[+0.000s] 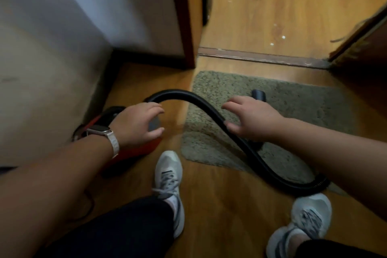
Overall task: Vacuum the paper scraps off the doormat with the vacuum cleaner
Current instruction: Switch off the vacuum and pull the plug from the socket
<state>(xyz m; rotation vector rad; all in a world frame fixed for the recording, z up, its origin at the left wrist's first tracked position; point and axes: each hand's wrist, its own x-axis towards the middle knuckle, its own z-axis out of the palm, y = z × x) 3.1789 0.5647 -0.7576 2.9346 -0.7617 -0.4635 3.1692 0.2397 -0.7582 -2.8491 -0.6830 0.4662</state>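
Note:
A grey-green doormat point(293, 98) lies on the wooden floor in front of a doorway. No paper scraps show on it. A red and black vacuum cleaner point(134, 153) sits on the floor at the left, partly under my left arm. Its black hose point(196, 100) arcs from the body across the mat, and the nozzle end point(259, 94) rests on the mat. My left hand point(136, 123) hovers open above the vacuum body, a watch on the wrist. My right hand point(253, 119) is spread open just over the hose, holding nothing.
Small white paper scraps point(283, 37) lie on the floor beyond the metal threshold point(261, 57). A grey wall point(52, 58) and door frame point(184, 27) stand left, an open door edge point(360, 35) at right. My two feet in grey sneakers point(169, 184) stand near the mat.

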